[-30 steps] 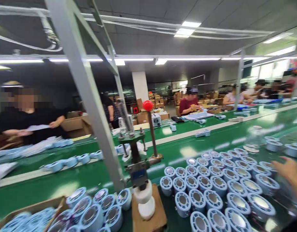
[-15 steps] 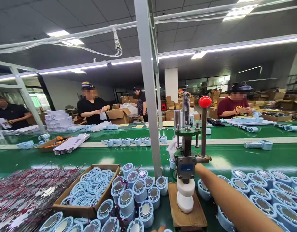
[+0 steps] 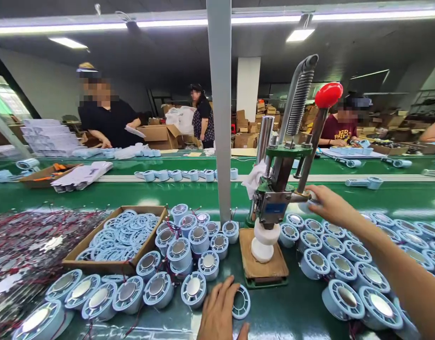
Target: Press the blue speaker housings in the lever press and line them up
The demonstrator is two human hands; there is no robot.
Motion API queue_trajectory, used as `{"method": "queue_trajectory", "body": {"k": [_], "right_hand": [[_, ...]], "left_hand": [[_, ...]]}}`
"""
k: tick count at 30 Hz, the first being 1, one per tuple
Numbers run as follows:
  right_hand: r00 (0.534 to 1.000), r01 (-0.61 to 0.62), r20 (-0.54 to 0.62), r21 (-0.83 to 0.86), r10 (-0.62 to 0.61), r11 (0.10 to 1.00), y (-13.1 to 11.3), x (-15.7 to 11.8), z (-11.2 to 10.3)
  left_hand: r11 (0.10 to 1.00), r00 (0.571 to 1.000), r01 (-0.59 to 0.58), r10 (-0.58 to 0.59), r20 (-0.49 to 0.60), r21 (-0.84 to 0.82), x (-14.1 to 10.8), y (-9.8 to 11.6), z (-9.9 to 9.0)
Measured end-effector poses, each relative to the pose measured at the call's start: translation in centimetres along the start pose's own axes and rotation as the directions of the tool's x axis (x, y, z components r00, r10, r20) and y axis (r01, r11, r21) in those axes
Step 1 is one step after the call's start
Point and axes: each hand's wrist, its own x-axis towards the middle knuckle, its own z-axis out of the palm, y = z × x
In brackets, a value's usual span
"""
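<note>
Down at the near edge, the left hand [image 3: 220,311] lies flat on the green table [image 3: 298,311], fingers spread loosely, fingertips touching a pale blue ring [image 3: 241,302] that lies flat just right of it. The right hand [image 3: 327,204] reaches far across the right side, its fingers curled over a blue housing [image 3: 308,207] just right of the press [image 3: 274,203]; how firmly it grips cannot be told.

The press stands between the two hands on a wooden base [image 3: 262,264], with a white round block [image 3: 263,242] under its ram, a coiled spring [image 3: 298,101] leaning above and a lever with a red knob [image 3: 328,94] tilted to the right. A grey post [image 3: 221,108] rises just left of the press and blocks part of the view behind.

Left of the post, a cluster of housings [image 3: 189,250] with red wires sits near a cardboard box [image 3: 114,238] full of blue rings. More housings in rows [image 3: 345,264] fill the right side under the right forearm. On the far left lies a heap of metal parts [image 3: 33,245] with red wires.

Beyond runs a conveyor [image 3: 168,193] with a line of blue pieces [image 3: 182,175]. Across it, a person in black [image 3: 106,118] handles papers by a carton [image 3: 161,134], another person [image 3: 203,113] stands farther back, and a person in a red shirt [image 3: 339,130] sits on the right.
</note>
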Motion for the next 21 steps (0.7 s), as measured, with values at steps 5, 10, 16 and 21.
{"method": "queue_trajectory", "body": {"k": [5,10,16,21], "right_hand": [[0.955,0.139,0.199,0.353,-0.22,0.925,-4.8,-13.8,-1.0],[0.902,0.003,0.368,0.518,-0.226,0.855,-11.0,-16.1,3.5],[0.993,-0.115,0.06,0.599,0.099,0.793,-11.0,-18.6,9.3],[0.943,-0.192,-0.083,0.653,0.322,0.732,-12.9,-20.3,14.4]], "left_hand": [[0.999,0.994,0.037,-0.033,-0.106,0.038,0.2,1.1,0.9],[0.993,0.973,0.108,-0.096,-0.21,0.046,0.7,2.5,0.3],[0.995,0.995,-0.06,0.065,-0.074,0.074,0.2,1.5,0.0],[0.987,0.978,0.015,-0.048,-0.201,-0.162,-0.2,2.3,0.3]]}}
